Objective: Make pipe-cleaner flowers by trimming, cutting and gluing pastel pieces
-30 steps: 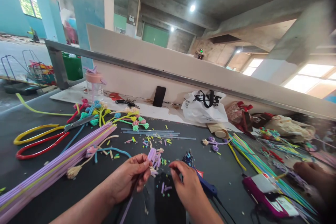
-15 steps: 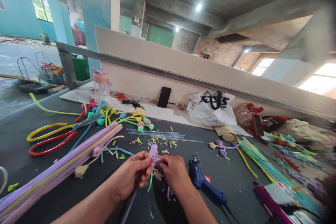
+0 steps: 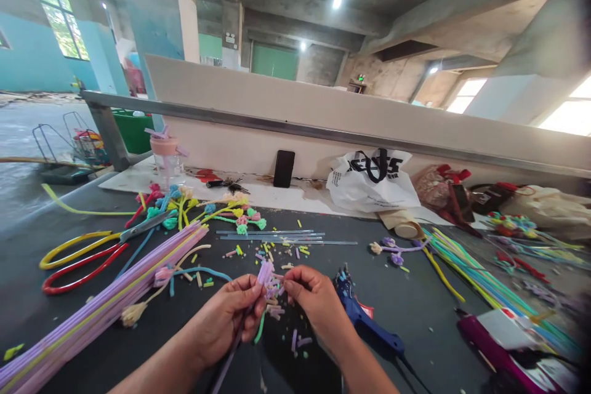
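My left hand (image 3: pixel 233 314) is closed round a light-purple pipe-cleaner flower (image 3: pixel 266 274), whose long stem (image 3: pixel 227 364) trails down toward me. Thumb and forefinger of my right hand (image 3: pixel 316 301) pinch at the flower's right side, on what looks like a thin petal strand. Short cut bits of pipe cleaner (image 3: pixel 276 311) lie under and beyond the hands. To the right rests a blue hot glue gun (image 3: pixel 369 323). Left of my hands lies a long bundle of purple and yellow pipe cleaners (image 3: pixel 115 301).
Scissors (image 3: pixel 87 261) with yellow and red handles and finished coloured flowers (image 3: pixel 184 206) lie at left. Clear glue sticks (image 3: pixel 281 237) sit ahead. A phone (image 3: pixel 284 168) leans on the back board beside a white bag (image 3: pixel 372 188). More pipe cleaners (image 3: pixel 480 271) lie at right.
The view has tilted and shifted slightly. My right hand has drawn a little away from my left, its fingers still pinched at the flower, which stays in my left hand.
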Demonstrator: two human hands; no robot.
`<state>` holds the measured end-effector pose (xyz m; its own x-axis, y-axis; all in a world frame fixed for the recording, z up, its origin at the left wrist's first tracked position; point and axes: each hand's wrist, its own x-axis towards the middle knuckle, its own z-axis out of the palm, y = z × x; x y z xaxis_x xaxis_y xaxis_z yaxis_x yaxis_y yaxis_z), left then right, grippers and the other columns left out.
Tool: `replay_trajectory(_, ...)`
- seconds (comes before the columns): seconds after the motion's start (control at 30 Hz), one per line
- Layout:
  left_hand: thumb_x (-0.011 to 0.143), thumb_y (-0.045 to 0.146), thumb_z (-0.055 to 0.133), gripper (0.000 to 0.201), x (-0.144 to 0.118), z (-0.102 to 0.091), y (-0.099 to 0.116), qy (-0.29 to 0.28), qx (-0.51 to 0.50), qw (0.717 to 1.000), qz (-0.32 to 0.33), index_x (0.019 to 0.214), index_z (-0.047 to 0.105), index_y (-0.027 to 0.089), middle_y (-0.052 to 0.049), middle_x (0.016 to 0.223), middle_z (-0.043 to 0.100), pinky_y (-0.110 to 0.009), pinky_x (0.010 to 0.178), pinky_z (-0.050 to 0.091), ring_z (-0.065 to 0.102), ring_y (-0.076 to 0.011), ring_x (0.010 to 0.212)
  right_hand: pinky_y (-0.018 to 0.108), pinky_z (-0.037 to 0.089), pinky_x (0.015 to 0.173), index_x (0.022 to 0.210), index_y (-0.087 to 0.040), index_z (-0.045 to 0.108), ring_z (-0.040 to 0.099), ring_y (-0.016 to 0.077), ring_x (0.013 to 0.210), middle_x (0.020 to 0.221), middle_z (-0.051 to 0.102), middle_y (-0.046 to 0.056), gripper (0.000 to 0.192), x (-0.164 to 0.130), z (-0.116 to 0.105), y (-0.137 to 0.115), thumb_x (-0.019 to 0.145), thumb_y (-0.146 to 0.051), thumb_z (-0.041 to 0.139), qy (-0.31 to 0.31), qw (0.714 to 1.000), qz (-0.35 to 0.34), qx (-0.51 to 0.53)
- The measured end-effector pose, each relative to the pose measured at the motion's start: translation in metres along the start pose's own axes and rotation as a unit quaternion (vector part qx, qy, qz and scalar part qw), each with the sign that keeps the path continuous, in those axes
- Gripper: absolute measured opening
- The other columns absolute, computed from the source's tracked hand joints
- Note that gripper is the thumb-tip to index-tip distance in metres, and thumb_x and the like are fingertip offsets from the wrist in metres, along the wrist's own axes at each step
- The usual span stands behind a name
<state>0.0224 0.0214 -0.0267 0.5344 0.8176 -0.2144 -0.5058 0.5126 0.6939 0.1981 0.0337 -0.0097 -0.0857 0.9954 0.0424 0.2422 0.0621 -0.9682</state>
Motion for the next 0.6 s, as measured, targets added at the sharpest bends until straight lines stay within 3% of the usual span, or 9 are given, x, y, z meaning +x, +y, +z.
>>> replay_trajectory(0.13,0.079,0.026,0.058,0.016,0.001,-0.004,-0.001,-0.001,0.008,1.000,-0.004,0.074,0.046,0.017,0.003,0.057,0.050,-0.015,0.036,0.021,0.037,-0.0031,0.039,0.021,0.035,0.051,0.063,-0.016,0.059,0.044,0.0090,0.048,0.049,0.051,-0.005,0.020,-0.004,0.000,-0.009,0.064,-0.033,0.069,-0.016,0.992,0.022,0.123)
replay_trajectory(0.23,0.079,0.027,0.058,0.016,0.001,-0.005,-0.003,0.001,0.027,1.000,-0.004,0.074,0.046,0.017,0.003,0.056,0.050,-0.015,0.035,0.023,0.038,-0.0035,0.039,0.021,0.033,0.052,0.062,-0.016,0.059,0.043,0.0089,0.051,0.053,0.050,-0.004,0.022,-0.007,0.001,-0.012,0.063,-0.034,0.072,0.002,0.988,0.013,0.156)
replay_trajectory(0.47,0.078,0.029,0.058,0.017,0.001,0.000,-0.008,0.002,0.077,0.997,0.000,0.073,0.047,0.017,0.004,0.053,0.051,-0.014,0.031,0.027,0.036,-0.0034,0.035,0.025,0.038,0.066,0.063,-0.017,0.063,0.049,0.0140,0.070,0.073,0.055,0.000,0.014,-0.006,0.001,-0.009,0.068,-0.029,0.069,0.035,0.991,-0.072,0.107)
replay_trajectory(0.6,0.078,0.029,0.058,0.017,0.001,0.002,-0.007,-0.002,0.088,0.996,0.002,0.072,0.047,0.017,0.004,0.051,0.050,-0.014,0.030,0.029,0.035,-0.0034,0.034,0.026,0.040,0.069,0.063,-0.018,0.062,0.051,0.0149,0.072,0.073,0.055,0.001,0.013,-0.005,0.001,-0.008,0.069,-0.028,0.068,0.028,0.993,-0.092,0.069)
